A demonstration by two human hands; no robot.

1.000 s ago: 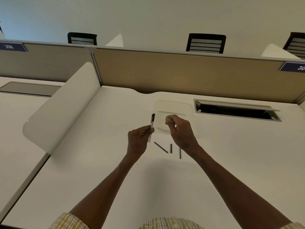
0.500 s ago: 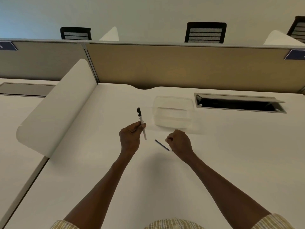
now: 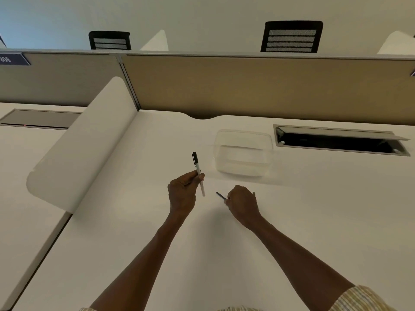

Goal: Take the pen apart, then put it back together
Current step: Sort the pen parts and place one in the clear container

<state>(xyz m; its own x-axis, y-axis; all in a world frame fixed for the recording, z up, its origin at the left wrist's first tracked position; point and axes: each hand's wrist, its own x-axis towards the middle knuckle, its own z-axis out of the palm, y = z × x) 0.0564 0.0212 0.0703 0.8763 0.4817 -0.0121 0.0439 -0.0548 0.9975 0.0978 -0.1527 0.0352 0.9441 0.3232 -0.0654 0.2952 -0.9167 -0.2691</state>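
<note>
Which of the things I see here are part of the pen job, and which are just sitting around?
Part of the job:
- white pen barrel with black cap, held in the left hand
- thin dark rod, under the curled fingers of the right hand

Just lying about:
- clear plastic container on the desk
- open cable hatch
- two black chairs behind the partition

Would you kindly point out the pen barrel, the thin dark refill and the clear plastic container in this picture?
pen barrel (image 3: 199,173), head view, on the white shaft just above the fingers.
thin dark refill (image 3: 220,195), head view, on its exposed end left of the right hand.
clear plastic container (image 3: 243,134), head view, on its far rim.
</note>
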